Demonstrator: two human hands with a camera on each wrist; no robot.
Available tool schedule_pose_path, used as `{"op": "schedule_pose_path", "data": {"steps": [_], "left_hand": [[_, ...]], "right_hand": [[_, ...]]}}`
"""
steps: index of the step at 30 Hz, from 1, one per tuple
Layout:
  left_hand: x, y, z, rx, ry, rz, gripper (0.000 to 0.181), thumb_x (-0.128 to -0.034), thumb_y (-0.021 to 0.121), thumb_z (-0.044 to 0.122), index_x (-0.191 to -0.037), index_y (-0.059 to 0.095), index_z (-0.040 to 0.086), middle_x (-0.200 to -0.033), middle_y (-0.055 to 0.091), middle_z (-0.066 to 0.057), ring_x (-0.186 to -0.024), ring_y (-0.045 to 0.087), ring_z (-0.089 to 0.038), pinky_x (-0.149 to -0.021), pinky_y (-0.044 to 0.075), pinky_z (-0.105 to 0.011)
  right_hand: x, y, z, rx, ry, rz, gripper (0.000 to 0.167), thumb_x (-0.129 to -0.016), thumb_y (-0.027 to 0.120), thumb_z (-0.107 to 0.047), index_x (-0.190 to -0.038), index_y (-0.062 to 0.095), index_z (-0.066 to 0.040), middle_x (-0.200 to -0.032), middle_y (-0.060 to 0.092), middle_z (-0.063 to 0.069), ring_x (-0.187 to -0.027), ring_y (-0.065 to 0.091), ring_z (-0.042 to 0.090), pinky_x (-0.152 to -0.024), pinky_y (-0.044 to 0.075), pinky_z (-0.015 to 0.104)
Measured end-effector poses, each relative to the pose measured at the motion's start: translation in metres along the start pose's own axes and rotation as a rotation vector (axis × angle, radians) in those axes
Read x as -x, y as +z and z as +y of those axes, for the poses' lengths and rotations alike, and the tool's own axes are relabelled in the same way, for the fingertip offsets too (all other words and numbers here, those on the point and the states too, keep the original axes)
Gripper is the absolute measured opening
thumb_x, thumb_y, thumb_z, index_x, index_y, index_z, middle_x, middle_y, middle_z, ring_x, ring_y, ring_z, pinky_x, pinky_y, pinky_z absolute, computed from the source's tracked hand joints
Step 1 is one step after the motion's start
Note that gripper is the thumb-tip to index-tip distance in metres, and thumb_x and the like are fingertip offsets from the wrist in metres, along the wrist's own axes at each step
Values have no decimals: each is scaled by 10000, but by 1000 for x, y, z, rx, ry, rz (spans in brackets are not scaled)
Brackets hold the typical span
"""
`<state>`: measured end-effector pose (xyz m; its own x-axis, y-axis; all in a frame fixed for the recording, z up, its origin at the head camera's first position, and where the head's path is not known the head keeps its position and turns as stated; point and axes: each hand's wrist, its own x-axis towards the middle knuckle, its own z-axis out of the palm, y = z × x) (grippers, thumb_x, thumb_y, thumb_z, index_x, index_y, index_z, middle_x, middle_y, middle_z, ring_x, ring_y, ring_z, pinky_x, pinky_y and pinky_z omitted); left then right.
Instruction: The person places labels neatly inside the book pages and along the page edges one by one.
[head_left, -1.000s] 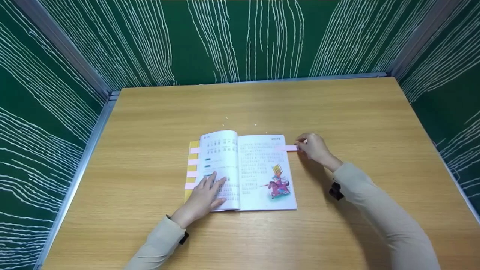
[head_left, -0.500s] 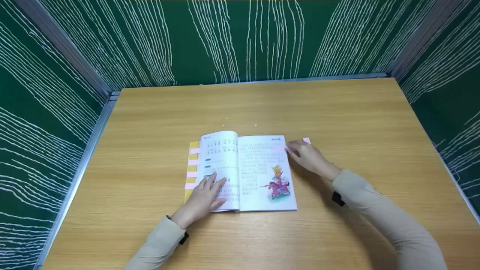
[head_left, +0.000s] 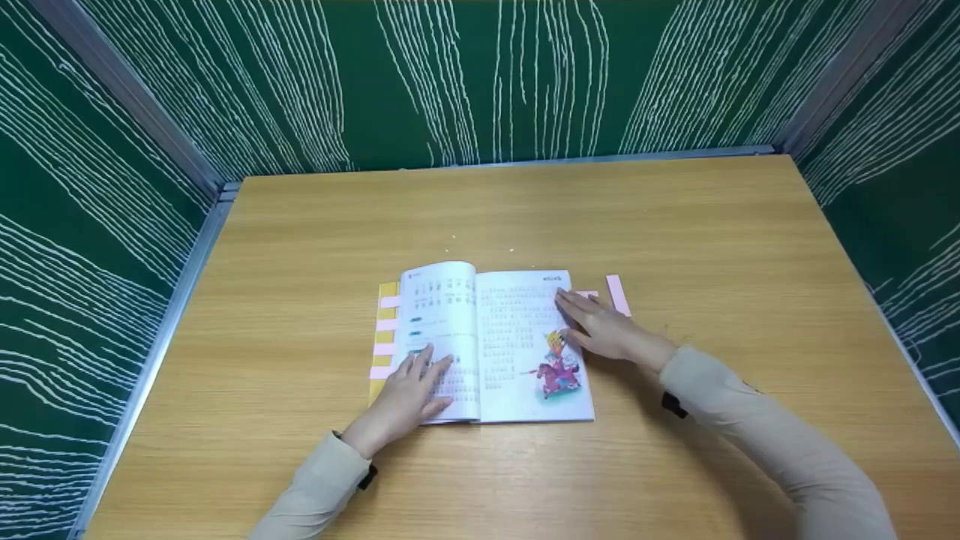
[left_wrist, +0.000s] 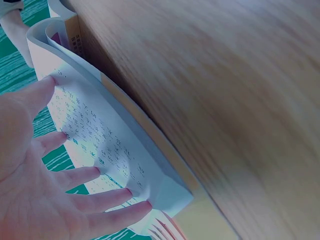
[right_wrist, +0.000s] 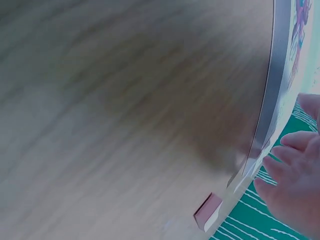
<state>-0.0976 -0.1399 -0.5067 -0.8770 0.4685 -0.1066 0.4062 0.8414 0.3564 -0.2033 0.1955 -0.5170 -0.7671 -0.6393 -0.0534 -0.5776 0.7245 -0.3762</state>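
Observation:
An open book (head_left: 525, 405) lies on the table, with text on both pages and a coloured horse rider on the right one. My left hand (head_left: 405, 391) rests on the left page, its fingers (left_wrist: 107, 217) spread. On the upper right page lies my right hand (head_left: 604, 328), fingers extended over the page edge; the right wrist view shows that hand (right_wrist: 292, 175) only partly. A pink sticky tab (head_left: 591, 293) juts from the edge beside its fingers, partly covered. Just right of it is a small pink sticky-note pad (head_left: 618, 295), also a pink block (right_wrist: 207, 211) in the right wrist view.
Several pink tabs (head_left: 386, 349) stick out over the yellow strip at the book's left edge. White specks (head_left: 511, 250) dot the wooden table (head_left: 337, 240) behind the book. Green panels (head_left: 480, 82) with white lines stand around the table.
My right hand has let go of the pink tab's outer end and moved left onto the page, fingers straightening. The pink pad has come into sight. My left hand has stayed put.

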Motion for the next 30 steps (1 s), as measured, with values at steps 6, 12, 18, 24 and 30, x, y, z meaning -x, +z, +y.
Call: {"op": "schedule_pose_path", "data": {"steps": [6,12,18,24,30], "left_hand": [[0,1,0,5,-6,-11,585,-901,450,399,-1383,285,112,-1415,198,-227,-1240,230,-464,-1012,237,-539],[-1,1,0,-1,-9,-14,586,-898,456,398,-1382,285,114,-1416,198,-225,-1246,230,-452,-1015,235,-534],[-1,1,-1,-28,1,-12,594,-894,458,407,-1380,285,112,-1406,212,-231,-1237,249,-452,-1003,263,-530],[-2,1,-1,-14,-13,-20,593,-895,457,404,-1384,283,117,-1416,198,-223,-1246,230,-453,-1012,245,-532],[-2,0,-1,-2,-42,-42,595,-896,451,412,-1392,270,137,-1431,180,-203,-1258,207,-449,-1024,222,-529]], "right_hand": [[-1,3,0,14,20,-75,662,-923,396,-402,-1399,164,-4,-1456,157,148,-1324,158,286,-1076,95,473],[-3,4,-1,25,37,-114,692,-921,363,-449,-1406,132,-12,-1466,121,137,-1332,124,278,-1078,68,476],[-5,3,-3,14,37,-124,678,-924,368,-431,-1404,139,-10,-1465,120,141,-1333,115,283,-1076,69,483],[-8,0,-6,13,50,-144,695,-921,353,-460,-1404,127,-16,-1466,107,137,-1337,101,265,-1081,62,469],[-10,1,-7,10,62,-158,700,-919,353,-467,-1407,117,-25,-1468,94,134,-1339,88,258,-1083,59,463]]}}
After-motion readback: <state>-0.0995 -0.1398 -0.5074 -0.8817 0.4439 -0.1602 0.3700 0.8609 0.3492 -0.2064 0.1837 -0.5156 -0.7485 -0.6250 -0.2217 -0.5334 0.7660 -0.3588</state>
